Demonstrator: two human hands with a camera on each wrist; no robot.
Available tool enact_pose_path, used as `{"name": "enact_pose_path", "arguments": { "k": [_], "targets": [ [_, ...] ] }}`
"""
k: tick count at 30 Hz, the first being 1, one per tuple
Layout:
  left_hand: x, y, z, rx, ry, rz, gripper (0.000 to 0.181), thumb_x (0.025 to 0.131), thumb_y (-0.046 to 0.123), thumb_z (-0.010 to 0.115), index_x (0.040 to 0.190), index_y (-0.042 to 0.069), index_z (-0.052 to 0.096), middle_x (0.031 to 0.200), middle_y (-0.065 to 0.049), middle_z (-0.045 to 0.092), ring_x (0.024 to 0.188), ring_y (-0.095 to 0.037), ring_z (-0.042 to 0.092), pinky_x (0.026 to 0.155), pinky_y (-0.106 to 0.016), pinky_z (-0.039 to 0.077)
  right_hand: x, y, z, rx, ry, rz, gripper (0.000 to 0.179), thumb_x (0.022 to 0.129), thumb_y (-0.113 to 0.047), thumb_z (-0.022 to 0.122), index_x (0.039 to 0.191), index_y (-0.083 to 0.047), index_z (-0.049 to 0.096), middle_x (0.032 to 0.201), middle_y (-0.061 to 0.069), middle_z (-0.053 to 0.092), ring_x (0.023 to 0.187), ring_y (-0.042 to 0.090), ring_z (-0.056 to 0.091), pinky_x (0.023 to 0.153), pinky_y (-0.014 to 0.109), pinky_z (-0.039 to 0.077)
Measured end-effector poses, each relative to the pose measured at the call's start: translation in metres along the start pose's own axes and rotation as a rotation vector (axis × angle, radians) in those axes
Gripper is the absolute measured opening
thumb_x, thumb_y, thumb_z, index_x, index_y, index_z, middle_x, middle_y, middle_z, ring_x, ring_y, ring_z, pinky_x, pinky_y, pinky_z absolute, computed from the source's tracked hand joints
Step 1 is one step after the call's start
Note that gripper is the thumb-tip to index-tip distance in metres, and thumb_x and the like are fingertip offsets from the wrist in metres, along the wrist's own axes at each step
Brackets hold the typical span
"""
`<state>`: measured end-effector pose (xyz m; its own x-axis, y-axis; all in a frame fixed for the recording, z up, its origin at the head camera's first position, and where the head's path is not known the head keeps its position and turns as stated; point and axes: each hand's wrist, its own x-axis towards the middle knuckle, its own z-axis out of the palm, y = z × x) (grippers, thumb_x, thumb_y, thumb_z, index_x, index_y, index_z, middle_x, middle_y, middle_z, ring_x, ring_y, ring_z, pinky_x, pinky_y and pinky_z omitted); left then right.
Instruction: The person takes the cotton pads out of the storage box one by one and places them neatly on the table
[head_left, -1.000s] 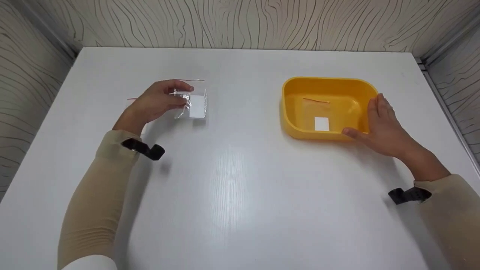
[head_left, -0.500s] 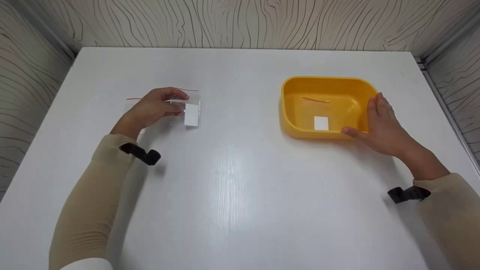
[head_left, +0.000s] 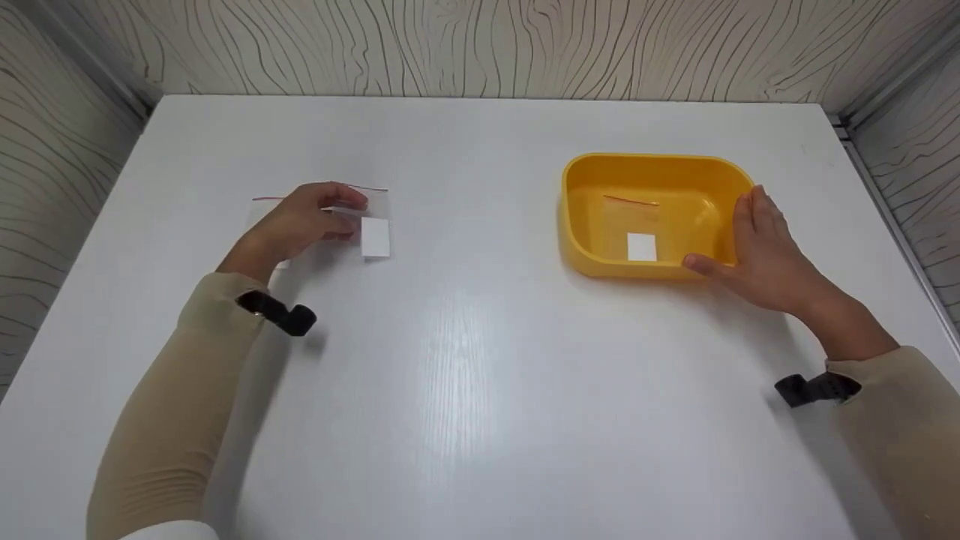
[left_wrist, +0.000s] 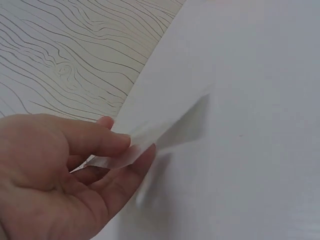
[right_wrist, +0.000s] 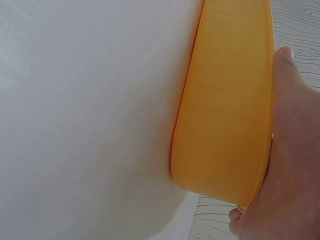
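Gently: your left hand [head_left: 300,221] pinches a clear bag [head_left: 379,205] over the left of the table [head_left: 480,375], so grip lightly and avoid creasing it. Your right hand [head_left: 772,259], fingers straight, touches the yellow box [head_left: 637,271]. The bag's red strip [head_left: 369,187] points away, its white label [head_left: 376,238] nearer you; its long axis seemingly runs near-to-far.

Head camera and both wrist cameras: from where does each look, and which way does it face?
Head: on the head, facing forward and down at the white table; left hand, right hand and sleeves show.
Left wrist: on that wrist, facing the clear bag; left hand shows, pinching it.
Right wrist: on that wrist, facing the outside of the yellow bin; right hand shows.
Head and right wrist share the bin.
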<state>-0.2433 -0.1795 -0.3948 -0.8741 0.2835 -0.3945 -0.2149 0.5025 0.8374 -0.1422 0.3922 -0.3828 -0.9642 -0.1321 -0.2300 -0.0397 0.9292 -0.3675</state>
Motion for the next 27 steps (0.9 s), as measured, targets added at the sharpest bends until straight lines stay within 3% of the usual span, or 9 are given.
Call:
{"name": "enact_pose_path", "arguments": {
  "k": [7, 15, 20, 27],
  "targets": [
    [0.0, 0.003, 0.002, 0.132, -0.001, 0.016, 0.037, 0.096, -0.001, 0.06, 0.132, 0.007, 0.059, 0.144, -0.007, 0.052, 0.113, -0.024, 0.051, 0.092, -0.03, 0.049, 0.001, 0.0, 0.001, -0.005, -0.001, 0.012, 0.12, 0.096, -0.061, 0.059, 0.15, 0.012, -0.021, 0.158, 0.03, -0.032, 0.147, 0.05, -0.024, 0.118, 0.067, -0.002],
    [-0.005, 0.012, 0.002, 0.254, -0.012, 0.016, 0.044, 0.093, -0.002, 0.06, 0.135, 0.008, 0.059, 0.146, -0.01, 0.048, 0.119, -0.027, 0.046, 0.101, -0.041, 0.043, 0.0, 0.0, 0.001, -0.015, 0.007, -0.008, 0.119, 0.097, -0.06, 0.058, 0.15, 0.014, -0.018, 0.158, 0.032, -0.031, 0.147, 0.051, -0.023, 0.118, 0.065, -0.004],
    [-0.004, 0.014, 0.004, 0.304, -0.005, -0.008, 0.048, 0.089, -0.005, 0.06, 0.136, 0.007, 0.058, 0.144, -0.012, 0.048, 0.118, -0.029, 0.046, 0.096, -0.04, 0.045, -0.001, -0.002, 0.001, -0.013, 0.008, -0.013, 0.119, 0.097, -0.06, 0.058, 0.151, 0.014, -0.017, 0.158, 0.031, -0.031, 0.147, 0.051, -0.023, 0.118, 0.065, -0.004],
    [-0.006, 0.019, 0.007, 0.379, 0.004, -0.043, 0.055, 0.084, -0.002, 0.063, 0.137, 0.008, 0.055, 0.147, -0.016, 0.045, 0.12, -0.032, 0.045, 0.101, -0.046, 0.041, 0.0, -0.001, 0.001, -0.012, 0.0, 0.0, 0.119, 0.097, -0.061, 0.057, 0.15, 0.013, -0.019, 0.157, 0.03, -0.033, 0.146, 0.051, -0.025, 0.117, 0.067, -0.003]
  ]
}}
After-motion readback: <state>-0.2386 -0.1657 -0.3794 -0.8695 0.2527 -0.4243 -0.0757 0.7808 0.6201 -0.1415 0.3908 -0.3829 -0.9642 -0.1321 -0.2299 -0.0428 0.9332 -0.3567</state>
